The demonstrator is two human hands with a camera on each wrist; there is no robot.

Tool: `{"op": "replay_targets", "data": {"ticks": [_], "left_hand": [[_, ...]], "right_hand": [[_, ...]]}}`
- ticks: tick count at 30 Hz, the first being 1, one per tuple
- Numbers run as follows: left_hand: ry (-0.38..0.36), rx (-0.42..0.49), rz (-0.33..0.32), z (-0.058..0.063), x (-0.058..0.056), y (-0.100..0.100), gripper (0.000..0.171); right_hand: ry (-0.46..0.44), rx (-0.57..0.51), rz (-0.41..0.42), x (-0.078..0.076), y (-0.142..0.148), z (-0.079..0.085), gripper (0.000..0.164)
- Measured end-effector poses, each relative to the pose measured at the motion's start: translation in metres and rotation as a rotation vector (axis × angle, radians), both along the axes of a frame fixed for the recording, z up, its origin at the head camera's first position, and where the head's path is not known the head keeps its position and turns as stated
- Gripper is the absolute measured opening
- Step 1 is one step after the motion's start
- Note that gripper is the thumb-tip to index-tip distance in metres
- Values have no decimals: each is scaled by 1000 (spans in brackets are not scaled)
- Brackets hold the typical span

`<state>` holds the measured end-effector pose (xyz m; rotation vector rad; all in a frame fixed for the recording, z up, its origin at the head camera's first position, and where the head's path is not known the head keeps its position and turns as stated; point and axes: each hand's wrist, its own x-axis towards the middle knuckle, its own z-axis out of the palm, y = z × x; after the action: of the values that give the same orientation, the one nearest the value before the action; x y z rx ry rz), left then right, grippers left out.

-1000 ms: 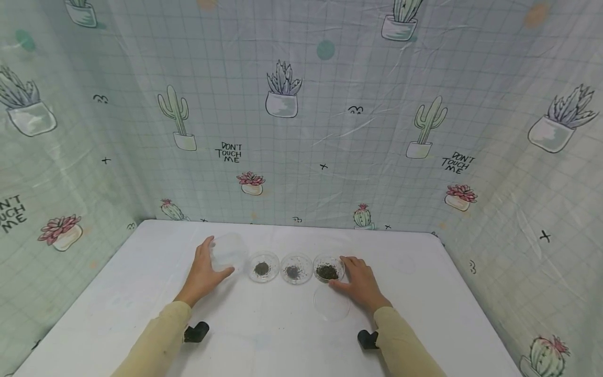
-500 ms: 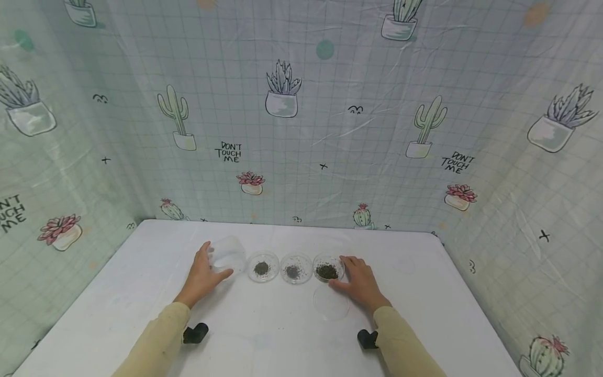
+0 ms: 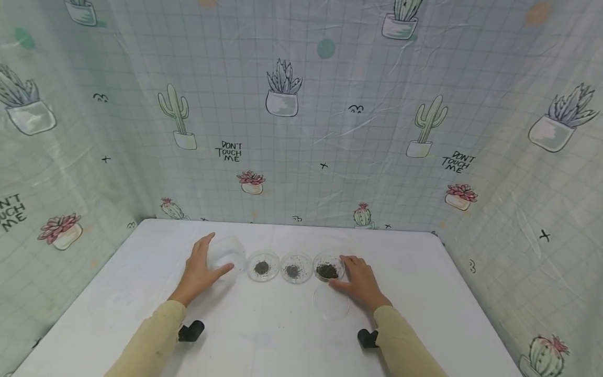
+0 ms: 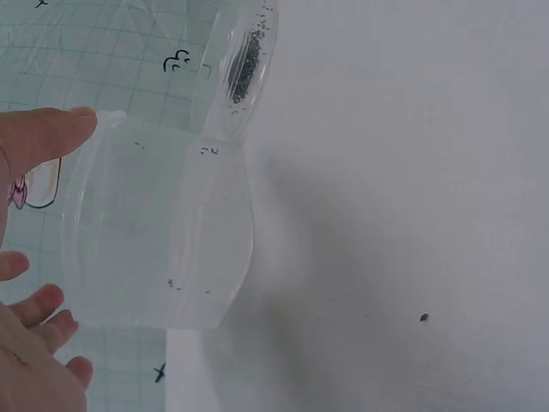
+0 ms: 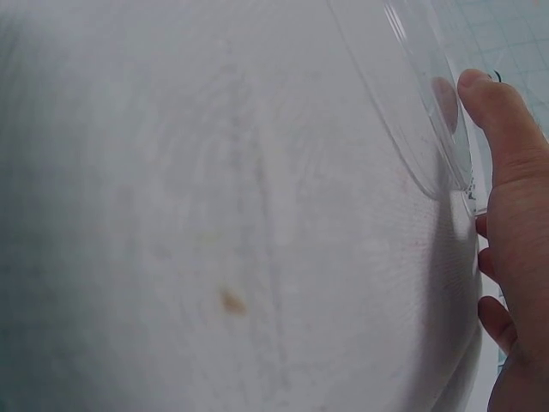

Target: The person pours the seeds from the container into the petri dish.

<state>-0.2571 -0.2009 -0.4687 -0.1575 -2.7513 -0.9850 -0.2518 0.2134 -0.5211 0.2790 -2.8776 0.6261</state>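
My left hand (image 3: pixel 195 275) is beside a clear plastic container (image 4: pixel 137 232) that stands on the table, its thumb and fingers spread apart at the container's rim. In the left wrist view a few dark specks show on the container's wall. My right hand (image 3: pixel 361 283) holds the rightmost petri dish (image 3: pixel 319 260) by its edge, thumb in front and fingers behind. Dark green flakes (image 3: pixel 327 271) lie in that dish. A middle petri dish (image 3: pixel 301 281) holds greyish bits, and a left petri dish (image 3: pixel 270 277) a small dark green-brown heap.
A clear round lid (image 3: pixel 332 303) lies flat in front of the right dish. The white table (image 3: pixel 282 340) ends at a curtain (image 3: pixel 325 131) printed with cactus drawings. Black wrist mounts (image 3: pixel 191 331) stick out from both sleeves.
The left fingers have spread wider and drawn slightly left, away from the container, which shifted a little earlier. The right hand and the dishes stay in place.
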Motion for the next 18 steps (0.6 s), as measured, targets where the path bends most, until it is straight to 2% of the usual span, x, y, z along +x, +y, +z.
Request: {"op": "replay_targets", "data": {"ticks": [4,11,18], "left_hand": [[-9,-21,-25,5,0,4,98],[56,1,-108,12,2,15,87],[66,13,-171,18,3,30,81]], "right_hand": [[0,5,-1,0,0,0,80],[3,4,3,-1,2,-3,80],[19,8,8,-3,2,-4,80]]}}
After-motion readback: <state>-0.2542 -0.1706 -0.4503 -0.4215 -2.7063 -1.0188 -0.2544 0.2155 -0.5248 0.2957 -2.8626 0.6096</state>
